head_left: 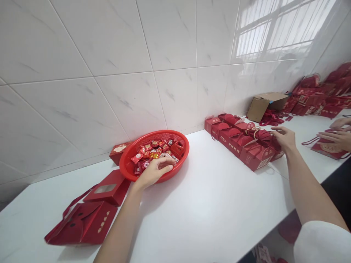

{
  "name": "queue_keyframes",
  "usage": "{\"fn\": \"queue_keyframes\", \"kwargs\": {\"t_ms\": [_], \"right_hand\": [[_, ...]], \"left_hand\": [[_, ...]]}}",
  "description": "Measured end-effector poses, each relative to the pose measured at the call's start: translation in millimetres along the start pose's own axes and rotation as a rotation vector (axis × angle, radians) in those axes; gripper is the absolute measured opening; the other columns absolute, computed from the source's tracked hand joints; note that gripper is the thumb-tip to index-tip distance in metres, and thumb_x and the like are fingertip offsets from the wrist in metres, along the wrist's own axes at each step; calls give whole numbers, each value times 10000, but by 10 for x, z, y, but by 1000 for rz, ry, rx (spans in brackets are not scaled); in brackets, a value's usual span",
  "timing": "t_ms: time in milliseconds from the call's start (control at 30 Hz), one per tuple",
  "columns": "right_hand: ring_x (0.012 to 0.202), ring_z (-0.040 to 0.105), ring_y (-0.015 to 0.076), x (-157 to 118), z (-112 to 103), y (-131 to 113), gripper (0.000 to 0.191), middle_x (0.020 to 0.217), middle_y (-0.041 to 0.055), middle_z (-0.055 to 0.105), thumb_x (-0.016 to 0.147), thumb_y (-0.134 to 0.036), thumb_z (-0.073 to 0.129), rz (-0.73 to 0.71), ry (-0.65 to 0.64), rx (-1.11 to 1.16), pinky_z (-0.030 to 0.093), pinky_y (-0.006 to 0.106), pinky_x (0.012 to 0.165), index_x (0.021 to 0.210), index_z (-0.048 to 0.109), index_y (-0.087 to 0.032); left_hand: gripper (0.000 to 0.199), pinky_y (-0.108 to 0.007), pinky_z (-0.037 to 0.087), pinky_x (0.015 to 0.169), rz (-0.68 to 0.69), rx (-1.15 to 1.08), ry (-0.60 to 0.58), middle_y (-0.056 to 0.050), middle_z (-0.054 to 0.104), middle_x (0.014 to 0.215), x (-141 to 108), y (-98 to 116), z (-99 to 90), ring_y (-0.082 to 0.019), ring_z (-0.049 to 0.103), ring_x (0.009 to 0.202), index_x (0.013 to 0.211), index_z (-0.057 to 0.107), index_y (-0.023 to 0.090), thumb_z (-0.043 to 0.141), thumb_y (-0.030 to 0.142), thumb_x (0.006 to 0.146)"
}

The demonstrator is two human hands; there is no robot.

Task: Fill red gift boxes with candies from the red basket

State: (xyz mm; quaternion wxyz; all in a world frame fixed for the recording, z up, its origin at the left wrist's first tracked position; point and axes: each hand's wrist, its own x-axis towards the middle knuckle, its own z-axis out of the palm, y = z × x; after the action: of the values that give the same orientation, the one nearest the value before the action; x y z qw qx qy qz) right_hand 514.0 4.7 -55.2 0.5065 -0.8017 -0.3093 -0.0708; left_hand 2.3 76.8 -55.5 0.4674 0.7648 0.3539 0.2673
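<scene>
My left hand [156,171] rests over the near rim of a red plastic basket [184,166], its fingers curled among wrapped candies [153,146]; what its fingertips hold, if anything, is hidden. On the right, my right hand [284,138] reaches to the far right end of a double row of small red gift boxes [230,140]. Its fingers are bent at the top of a box there, and I cannot make out whether they grip it. The boxes have rounded top flaps, and some have thin cords.
Red boxes [105,188] and a red bag [85,223] lie at the left. An open cardboard carton [259,107] with red ribbons stands by the tiled wall. Another person's hands [337,137] hold a red box [327,148] at the far right, near piled red bags [309,98].
</scene>
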Motion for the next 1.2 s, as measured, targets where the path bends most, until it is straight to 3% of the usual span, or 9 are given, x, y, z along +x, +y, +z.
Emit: {"fn": "queue_keyframes", "kwargs": {"t_ms": [167, 300, 500, 567, 700, 800, 967, 1100, 1200], "right_hand": [[835, 571, 248, -74, -147, -278, 362, 1053, 215, 706, 807, -180, 653, 129, -157, -326, 347, 379, 752, 1152, 701, -79], [1045, 583, 331, -161, -185, -590, 358, 1167, 263, 673, 875, -205, 607, 82, -222, -483, 351, 406, 791, 1188, 678, -46], [884, 667, 213, -720, 55, -980, 140, 973, 131, 742, 832, -173, 620, -319, -281, 4, 457, 318, 825, 925, 720, -148], [868, 678, 219, -1069, 193, -1090, 125, 926, 102, 749, 826, -244, 620, -566, -426, 176, 484, 331, 832, 884, 706, -174], [788, 683, 216, -1882, 414, -1280, 189, 873, 65, 753, 915, -320, 521, -957, -868, 310, 509, 392, 824, 910, 683, -221], [727, 658, 191, -2377, 483, -1348, 183, 824, 46, 741, 933, -231, 483, -1094, -1121, 348, 486, 425, 883, 908, 664, -216], [725, 618, 182, -2723, 500, -1303, 183, 789, 25, 715, 913, -173, 485, -1037, -1320, 329, 478, 400, 860, 886, 662, -211], [743, 615, 181, -2762, 503, -1238, 190, 806, 23, 716, 922, -191, 482, -945, -1387, 330, 469, 395, 871, 902, 670, -212], [790, 627, 188, -2774, 523, -1203, 199, 829, 26, 719, 932, -208, 474, -894, -1423, 333, 465, 391, 882, 904, 671, -215]], "left_hand": [[288, -414, 466, 1022, -7, 10, -6, -86, 697, 1118, -13, 11, 15, -278, 622, 1118, 988, 721, 186, 677, 409, 811], [250, -401, 459, 1020, 8, 5, -14, -86, 696, 1127, -25, 18, 26, -265, 627, 1104, 988, 721, 187, 663, 370, 828], [217, -386, 464, 995, -9, 14, 0, -87, 706, 1089, -40, 3, 49, -252, 635, 1074, 981, 724, 176, 668, 318, 827], [204, -389, 453, 1012, 38, 22, 8, -92, 695, 1104, -46, 0, 63, -256, 620, 1105, 972, 728, 175, 663, 307, 831], [245, -399, 457, 1020, 86, -48, -9, -103, 688, 1134, -101, 26, 21, -260, 617, 1129, 984, 731, 170, 679, 352, 828], [334, -397, 496, 973, 52, -36, -15, -103, 706, 1125, -230, 92, -177, -256, 647, 1077, 1034, 722, 172, 706, 416, 805], [460, -371, 503, 938, -82, 188, 190, -97, 710, 1144, -613, 241, -846, -266, 645, 1055, 1050, 704, 170, 673, 532, 768], [361, -323, 507, 774, -486, 589, 186, -74, 717, 1075, -1024, 289, -1378, -271, 657, 913, 866, 690, 200, 623, 524, 720], [305, -298, 455, 616, -796, 760, 110, -90, 706, 952, -1341, 227, -1576, -274, 641, 796, 778, 615, 196, 658, 463, 635]]}}
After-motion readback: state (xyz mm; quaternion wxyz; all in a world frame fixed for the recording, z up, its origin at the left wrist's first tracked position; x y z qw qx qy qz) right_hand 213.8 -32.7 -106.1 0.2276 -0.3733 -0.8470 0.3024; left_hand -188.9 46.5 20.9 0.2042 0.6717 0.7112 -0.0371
